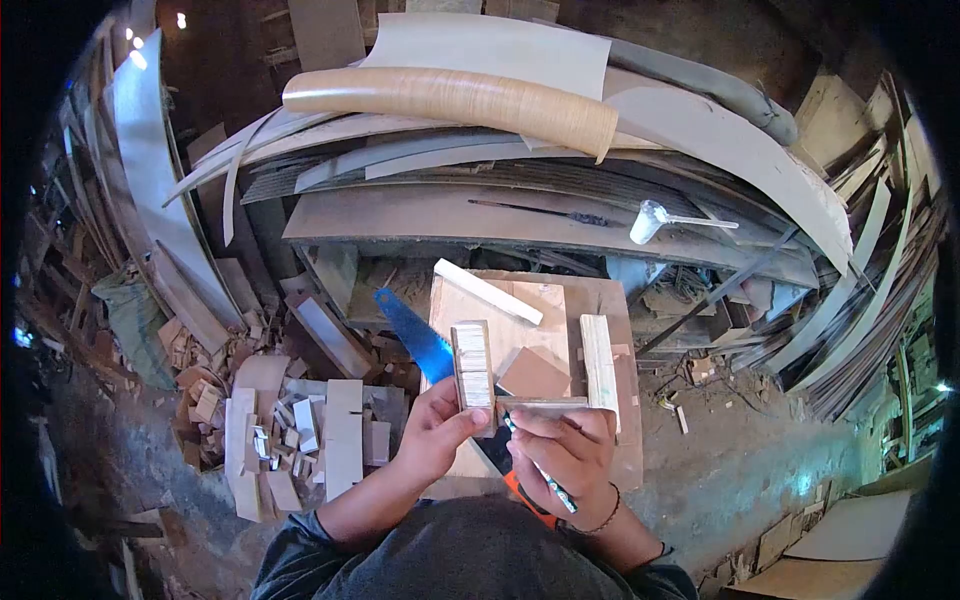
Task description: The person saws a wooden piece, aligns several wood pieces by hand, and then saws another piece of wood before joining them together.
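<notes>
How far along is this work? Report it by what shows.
Rough cutting looks done: the block and strip are separate pieces. In hand is marking, it seems: the left hand holds the block, the right hand a pencil close beside it. Left, probably: sawing, as the saw lies unheld, and any joining, as the strip lies loose.

On the worktop, a strip is laid at 11 o'clock and a batten at 3 o'clock. The saw is pointed towards 10 o'clock. Behind, on the bench, a cup is placed at 1 o'clock; offcuts are heaped at 9 o'clock.
</notes>
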A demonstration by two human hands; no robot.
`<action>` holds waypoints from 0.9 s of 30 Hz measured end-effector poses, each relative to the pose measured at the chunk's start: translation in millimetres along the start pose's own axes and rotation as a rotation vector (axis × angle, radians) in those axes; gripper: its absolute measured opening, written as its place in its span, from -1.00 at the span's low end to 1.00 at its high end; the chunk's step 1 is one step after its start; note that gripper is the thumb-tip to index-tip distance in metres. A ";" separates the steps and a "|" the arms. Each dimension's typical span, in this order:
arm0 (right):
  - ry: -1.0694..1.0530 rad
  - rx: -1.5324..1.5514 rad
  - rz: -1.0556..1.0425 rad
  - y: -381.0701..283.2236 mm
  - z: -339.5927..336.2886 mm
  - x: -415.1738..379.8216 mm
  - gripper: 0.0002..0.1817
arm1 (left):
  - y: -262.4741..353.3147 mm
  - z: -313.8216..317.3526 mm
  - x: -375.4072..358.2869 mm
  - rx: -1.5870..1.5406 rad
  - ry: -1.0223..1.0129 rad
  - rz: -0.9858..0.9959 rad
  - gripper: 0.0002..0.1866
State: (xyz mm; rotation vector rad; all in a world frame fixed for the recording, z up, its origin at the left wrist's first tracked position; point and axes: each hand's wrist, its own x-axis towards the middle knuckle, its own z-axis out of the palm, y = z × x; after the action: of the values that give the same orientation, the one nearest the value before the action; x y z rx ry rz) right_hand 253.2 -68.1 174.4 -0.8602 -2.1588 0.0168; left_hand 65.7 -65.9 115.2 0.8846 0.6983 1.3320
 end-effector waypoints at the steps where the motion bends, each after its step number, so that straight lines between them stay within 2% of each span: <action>1: -0.005 -0.009 -0.001 -1.0 -0.7 1.3 -0.75 | 1.0 -0.1 0.0 -0.005 -0.004 -0.001 -0.71; 9: 0.040 -0.049 -0.045 -6.2 3.9 -4.9 -0.74 | 10.5 4.2 -4.3 -0.024 -0.027 0.003 -0.67; 12: -0.176 0.111 0.031 -14.3 -14.5 -0.5 -0.74 | 3.6 1.9 -6.2 -0.006 0.044 0.026 -0.65; 15: -0.365 0.133 -0.070 -15.0 -12.1 -7.3 -0.76 | 12.0 -11.2 -4.9 -0.025 0.094 0.029 -0.66; 19: -0.045 0.065 -0.019 -17.5 -22.3 -6.6 -0.75 | 13.1 -13.9 -4.3 0.004 0.128 0.041 -0.68; 20: 0.004 0.037 0.002 -17.0 -23.4 -6.2 -0.75 | 12.5 -12.9 -5.8 0.020 0.133 0.019 -0.62; 22: 0.030 0.025 0.000 -16.1 -23.7 -4.1 -0.75 | 9.6 -9.1 -9.2 0.056 0.133 -0.032 -0.49; 25: 0.061 -0.022 -0.026 -16.4 -19.2 -4.5 -0.75 | 4.9 -1.4 -12.1 0.052 0.088 -0.010 -0.48; 27: 0.054 -0.026 -0.036 -16.3 -15.5 -5.5 -0.75 | 12.6 10.8 -13.6 0.019 0.041 0.011 -0.62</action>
State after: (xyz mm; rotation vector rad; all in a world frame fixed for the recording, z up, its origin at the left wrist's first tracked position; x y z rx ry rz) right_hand 256.9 -87.9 185.9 -0.8276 -2.1273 -0.0524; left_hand 66.7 -80.6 130.7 0.8797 0.7402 1.3582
